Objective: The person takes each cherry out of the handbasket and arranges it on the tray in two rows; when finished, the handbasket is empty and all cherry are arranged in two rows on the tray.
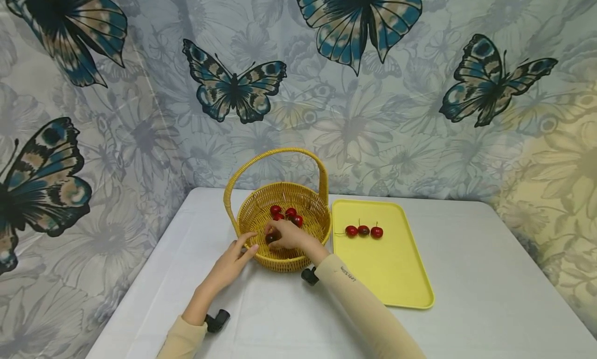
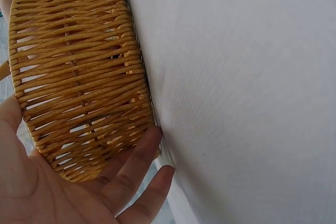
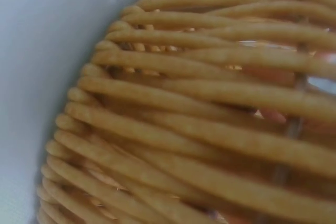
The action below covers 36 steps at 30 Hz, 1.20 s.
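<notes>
A yellow woven basket [image 1: 284,266] with a tall hooped handle stands on the table. Several red cherries [image 1: 290,213] lie inside it. My right hand [image 1: 291,235] reaches over the near rim into the basket, its fingers around a dark red cherry [image 1: 270,238]. My left hand [image 1: 230,263] holds the basket's left side. In the left wrist view the thumb of this hand [image 2: 58,187] is by the rim, while the fingers lie low along the woven wall [image 2: 79,77]. The right wrist view shows mostly the basket's outer weave [image 3: 184,114]; that hand is largely hidden there.
Right beside the basket lies a yellow tray [image 1: 384,276], with 3 stemmed cherries [image 1: 363,230] in a row near its far end. A white cloth [image 1: 471,276] covers the table. Butterfly-patterned fabric [image 1: 368,131] hangs behind and at the sides.
</notes>
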Motion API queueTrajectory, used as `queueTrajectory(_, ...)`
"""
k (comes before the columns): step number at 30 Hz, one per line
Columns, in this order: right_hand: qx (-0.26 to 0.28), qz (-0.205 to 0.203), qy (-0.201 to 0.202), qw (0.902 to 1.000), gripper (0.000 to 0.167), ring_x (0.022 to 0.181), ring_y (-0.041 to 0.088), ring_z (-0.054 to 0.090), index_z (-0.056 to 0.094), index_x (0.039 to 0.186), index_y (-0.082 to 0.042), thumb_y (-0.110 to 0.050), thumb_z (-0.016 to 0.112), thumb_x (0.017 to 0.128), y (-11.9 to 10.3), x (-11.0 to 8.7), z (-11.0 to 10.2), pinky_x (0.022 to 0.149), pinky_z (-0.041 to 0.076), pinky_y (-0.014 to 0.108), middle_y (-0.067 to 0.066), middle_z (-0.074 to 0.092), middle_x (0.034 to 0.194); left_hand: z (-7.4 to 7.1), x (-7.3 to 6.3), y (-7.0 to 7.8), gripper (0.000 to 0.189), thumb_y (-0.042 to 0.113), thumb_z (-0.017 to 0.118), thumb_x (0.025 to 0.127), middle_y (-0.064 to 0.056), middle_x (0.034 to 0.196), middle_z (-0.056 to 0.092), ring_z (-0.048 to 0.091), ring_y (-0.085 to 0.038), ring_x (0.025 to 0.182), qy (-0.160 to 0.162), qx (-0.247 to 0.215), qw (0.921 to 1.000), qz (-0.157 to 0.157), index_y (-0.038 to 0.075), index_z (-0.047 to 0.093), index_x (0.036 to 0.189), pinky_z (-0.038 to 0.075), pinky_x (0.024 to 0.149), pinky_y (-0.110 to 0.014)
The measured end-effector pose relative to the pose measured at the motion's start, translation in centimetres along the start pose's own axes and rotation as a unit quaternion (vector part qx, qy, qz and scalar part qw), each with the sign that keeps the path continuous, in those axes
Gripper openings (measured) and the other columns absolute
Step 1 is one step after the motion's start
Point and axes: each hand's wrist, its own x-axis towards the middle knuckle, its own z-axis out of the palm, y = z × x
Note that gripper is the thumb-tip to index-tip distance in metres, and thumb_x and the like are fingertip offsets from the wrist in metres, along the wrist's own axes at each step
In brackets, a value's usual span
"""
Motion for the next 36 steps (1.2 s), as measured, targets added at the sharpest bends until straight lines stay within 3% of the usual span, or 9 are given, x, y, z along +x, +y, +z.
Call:
queueTrajectory(8,-0.003,-0.017,0.005,0.9998,0.023,0.095,0.018,0.061,0.061,0.103,-0.009,-0.013,0.071,0.082,0.0,-0.1,0.0,0.080,0.049,0.029,0.004,0.064,0.101,0.0,-0.1,0.1,0.051,0.061,0.038,0.091,-0.011,0.121,0.050,0.057,-0.025,0.102,0.001,0.001,1.0000,0.002,0.038,0.037,0.138,0.047,0.079,-0.047)
queueTrajectory(11,0.012,-0.018,0.014,0.9997,0.028,0.097,0.020,0.060,0.062,0.110,-0.009,-0.014,0.069,0.084,-0.1,-0.2,-0.1,0.081,0.049,0.031,0.007,0.063,0.104,0.0,-0.1,0.1,0.051,0.061,0.038,0.091,-0.011,0.120,0.050,0.057,-0.025,0.102,-0.001,0.001,1.0000,-0.001,0.039,0.037,0.137,0.047,0.078,-0.046)
queueTrajectory(22,0.022,-0.038,0.110,0.9930,0.032,0.093,0.021,0.054,0.060,0.116,-0.008,-0.013,0.068,0.085,-0.4,-1.1,-0.7,0.076,0.048,0.031,0.012,0.054,0.110,0.0,-0.1,0.0,0.052,0.060,0.037,0.092,-0.012,0.123,0.049,0.057,-0.026,0.103,-0.001,0.000,1.0000,-0.001,0.037,0.036,0.139,0.047,0.079,-0.047)
queueTrajectory(30,0.017,-0.056,0.111,0.9922,0.036,0.087,0.019,0.058,0.058,0.122,-0.008,-0.007,0.065,0.087,-1.0,-2.6,-1.6,0.073,0.049,0.024,0.013,0.051,0.112,0.0,-0.1,0.1,0.052,0.062,0.036,0.091,-0.012,0.124,0.049,0.056,-0.026,0.105,-0.004,-0.003,1.0000,-0.007,0.039,0.035,0.138,0.047,0.080,-0.047)
queueTrajectory(36,0.020,-0.064,0.127,0.9896,0.036,0.093,0.022,0.059,0.059,0.122,-0.011,-0.009,0.065,0.087,-1.5,-3.9,-2.2,0.076,0.052,0.032,0.013,0.052,0.117,0.1,0.0,0.0,0.049,0.060,0.037,0.092,-0.013,0.124,0.049,0.056,-0.027,0.106,-0.002,-0.001,1.0000,-0.006,0.040,0.036,0.137,0.047,0.080,-0.048)
